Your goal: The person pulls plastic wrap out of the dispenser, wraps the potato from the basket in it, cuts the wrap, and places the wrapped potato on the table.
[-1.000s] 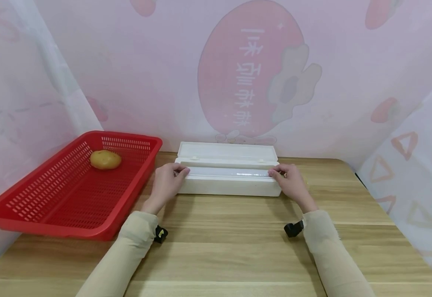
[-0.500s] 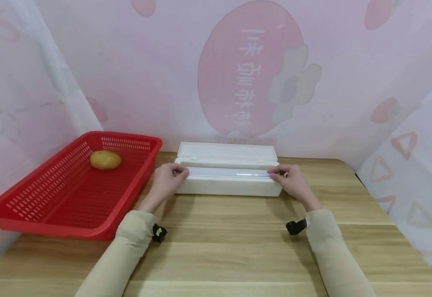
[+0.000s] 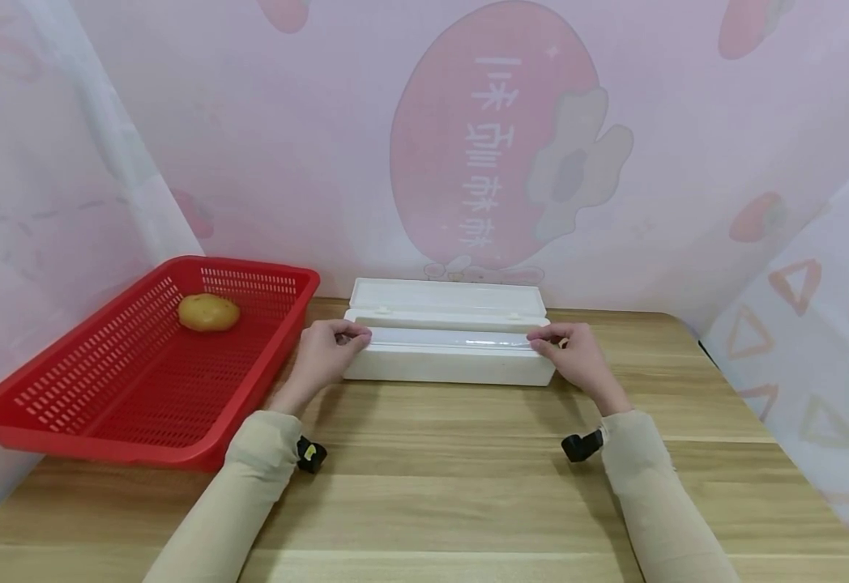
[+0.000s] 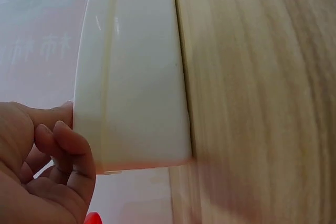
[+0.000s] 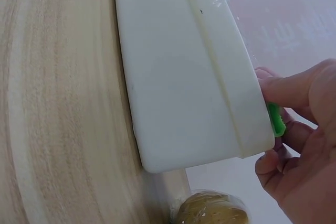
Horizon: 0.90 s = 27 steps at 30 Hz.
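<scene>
Both beige-sleeved forearms are sitting slightly wider apart than one second earlier, while the long white plastic box, its lid standing open, is keeping its place on the wood-grained table. The left hand and the right hand are each forming a pinching grip, apparently grasping opposite ends of the glossy clear film along the box's upper front, though the contact is partly hidden. Its long axis is running crosswise between the two grips, each hand lying nearest its own end.
</scene>
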Each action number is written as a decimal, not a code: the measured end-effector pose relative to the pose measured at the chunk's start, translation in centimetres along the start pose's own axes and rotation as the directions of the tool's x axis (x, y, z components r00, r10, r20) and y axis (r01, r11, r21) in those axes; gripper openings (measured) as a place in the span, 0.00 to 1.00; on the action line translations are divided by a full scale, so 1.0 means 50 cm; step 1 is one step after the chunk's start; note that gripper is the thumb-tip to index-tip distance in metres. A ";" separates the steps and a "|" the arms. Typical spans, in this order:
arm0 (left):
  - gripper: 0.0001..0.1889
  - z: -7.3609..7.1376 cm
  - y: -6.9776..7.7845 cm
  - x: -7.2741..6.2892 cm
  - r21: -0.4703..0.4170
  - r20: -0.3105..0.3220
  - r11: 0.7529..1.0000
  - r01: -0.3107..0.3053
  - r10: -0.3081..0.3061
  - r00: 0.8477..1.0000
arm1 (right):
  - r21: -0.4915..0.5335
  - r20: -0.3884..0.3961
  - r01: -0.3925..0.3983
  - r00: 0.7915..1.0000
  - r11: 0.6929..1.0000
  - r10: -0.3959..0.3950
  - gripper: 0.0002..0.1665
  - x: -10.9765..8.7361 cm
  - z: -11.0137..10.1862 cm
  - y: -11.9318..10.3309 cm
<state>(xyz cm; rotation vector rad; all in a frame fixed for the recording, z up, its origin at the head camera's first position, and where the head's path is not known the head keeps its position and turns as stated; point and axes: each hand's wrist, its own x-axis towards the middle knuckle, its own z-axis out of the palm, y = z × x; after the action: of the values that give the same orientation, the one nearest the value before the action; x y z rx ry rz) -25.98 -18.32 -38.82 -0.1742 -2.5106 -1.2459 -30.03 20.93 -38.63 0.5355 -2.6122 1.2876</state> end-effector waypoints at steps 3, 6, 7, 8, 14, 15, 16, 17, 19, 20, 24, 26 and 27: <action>0.06 0.004 -0.002 0.002 0.000 -0.024 0.999 -0.034 0.034 0.999 | -0.002 -0.022 0.012 1.000 1.000 -0.012 0.07 0.001 0.003 -0.001; 0.06 0.005 0.001 0.002 -0.009 -0.045 0.998 -0.059 0.059 0.997 | -0.012 -0.048 0.057 0.997 0.998 -0.058 0.07 0.003 0.004 -0.003; 0.06 0.006 0.002 0.001 -0.014 -0.051 0.998 -0.063 0.063 0.997 | -0.017 -0.056 0.074 0.996 0.997 -0.075 0.06 0.003 0.004 -0.004; 0.07 0.006 0.003 0.001 -0.020 -0.055 0.998 -0.067 0.065 0.996 | -0.022 -0.064 0.092 0.994 0.996 -0.093 0.06 0.003 0.004 -0.004; 0.07 0.004 0.007 -0.002 -0.023 -0.078 0.997 -0.068 0.066 0.995 | -0.043 -0.093 0.148 0.984 0.988 -0.152 0.05 0.003 0.000 -0.004; 0.07 0.004 0.007 -0.002 -0.019 -0.081 0.998 -0.066 0.064 0.995 | -0.040 -0.095 0.146 0.984 0.988 -0.150 0.05 0.003 -0.001 -0.004; 0.07 0.003 0.008 -0.003 -0.022 -0.082 0.998 -0.060 0.058 0.995 | -0.038 -0.096 0.145 0.984 0.989 -0.148 0.05 0.003 -0.001 -0.004; 0.07 0.003 0.009 -0.003 -0.032 -0.081 0.998 -0.048 0.045 0.996 | -0.034 -0.098 0.143 0.984 0.989 -0.146 0.05 0.002 -0.002 -0.005; 0.07 0.004 0.011 -0.004 -0.062 -0.074 0.998 -0.032 0.027 0.997 | -0.030 -0.104 0.148 0.983 0.989 -0.150 0.05 0.002 -0.003 -0.005; 0.07 0.004 0.012 -0.004 -0.078 -0.071 0.997 -0.023 0.017 0.997 | -0.029 -0.107 0.150 0.982 0.988 -0.153 0.05 0.002 -0.004 -0.005; 0.06 0.006 0.018 -0.004 -0.132 -0.075 0.991 0.003 -0.013 0.997 | -0.035 -0.123 0.177 0.976 0.984 -0.180 0.04 0.003 -0.006 -0.005; 0.06 0.005 0.021 -0.004 -0.134 -0.084 0.991 0.007 -0.018 0.996 | -0.037 -0.129 0.191 0.972 0.981 -0.194 0.04 0.003 -0.006 -0.003; 0.06 0.005 0.023 -0.004 -0.131 -0.086 0.991 0.007 -0.019 0.996 | -0.034 -0.129 0.194 0.972 0.980 -0.197 0.05 0.002 -0.007 -0.003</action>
<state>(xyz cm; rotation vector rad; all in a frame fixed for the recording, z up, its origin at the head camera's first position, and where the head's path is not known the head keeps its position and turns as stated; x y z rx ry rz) -25.55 -17.42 -38.18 -0.1316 -2.3619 -1.3928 -30.09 21.10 -38.29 0.6620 -2.3951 1.1889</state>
